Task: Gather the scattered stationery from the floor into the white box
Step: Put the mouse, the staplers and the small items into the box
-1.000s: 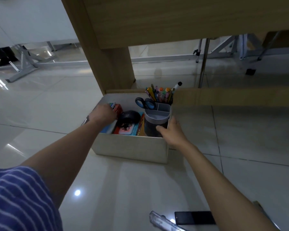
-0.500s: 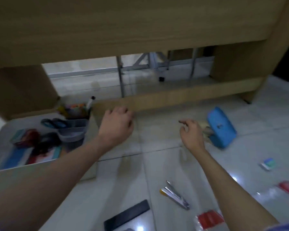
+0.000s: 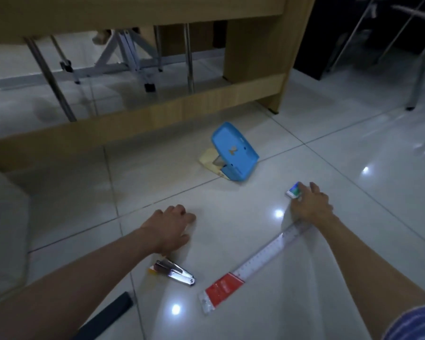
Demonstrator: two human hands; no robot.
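Note:
My right hand (image 3: 310,206) is down on the floor at the far end of a clear ruler with a red label (image 3: 253,265). Its fingers curl onto a small white, green and blue eraser (image 3: 293,190). My left hand (image 3: 168,229) rests on the tiles with fingers loosely curled, holding nothing. A silver stapler (image 3: 174,273) lies just below that hand. A blue hole punch (image 3: 233,153) stands tilted on the floor farther off. The white box (image 3: 8,229) shows only as a blurred pale wall at the left edge.
A black flat object (image 3: 106,317) lies near the bottom edge under my left forearm. A wooden desk crossbar (image 3: 133,119) and side panel (image 3: 255,57) run behind the hole punch. Metal legs (image 3: 189,62) stand beyond them, more at the far right.
My view swung right, away from the box. Both hands left the box; the right one dropped past the hole punch onto the eraser, the left settled on the floor.

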